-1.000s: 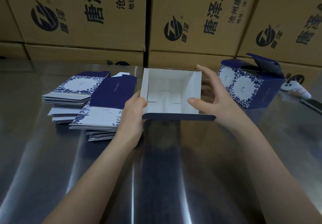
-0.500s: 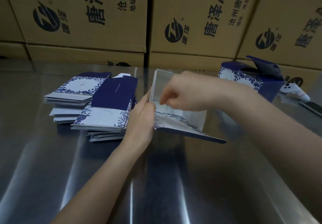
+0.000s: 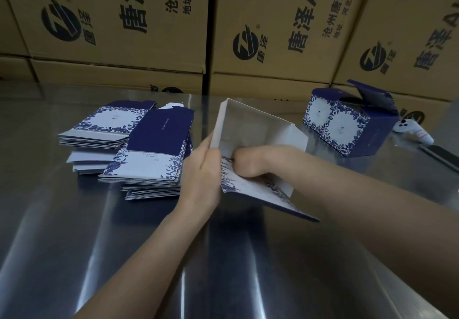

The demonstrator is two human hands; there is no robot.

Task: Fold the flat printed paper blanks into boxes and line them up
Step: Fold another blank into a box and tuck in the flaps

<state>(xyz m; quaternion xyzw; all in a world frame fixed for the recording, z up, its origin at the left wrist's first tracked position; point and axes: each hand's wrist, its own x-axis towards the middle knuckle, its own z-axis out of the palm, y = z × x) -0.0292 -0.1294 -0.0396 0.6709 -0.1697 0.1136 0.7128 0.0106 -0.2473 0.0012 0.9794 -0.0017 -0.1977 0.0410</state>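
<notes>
The half-folded box (image 3: pixel 260 125) sits at the middle of the steel table (image 3: pixel 124 256), tipped so its open mouth faces the person. The left hand (image 3: pixel 201 179) holds its 9 o'clock wall, and that grip is closed on the wall's edge. The right hand (image 3: pixel 250 161) is curled into a fist inside the box. Whether that grip pinches a flap or only presses with the knuckles I cannot tell.

The main risk is in that inside push. If the fist bears down off-centre, the base tabs may skew or buckle rather than lock, leaving a creased bottom. The printed flap (image 3: pixel 260 192) at 5 o'clock lies splayed on the table. A hard shove could bend it backwards or tear its hinge line.

The table looks slick, so the box may slide towards 12 o'clock if the left hand eases off. The stack of flat blanks (image 3: pixel 154 142) at 9 o'clock lies just beside the left wrist and could be knocked askew. The finished box (image 3: pixel 345 130) at 2 o'clock stands well apart.
</notes>
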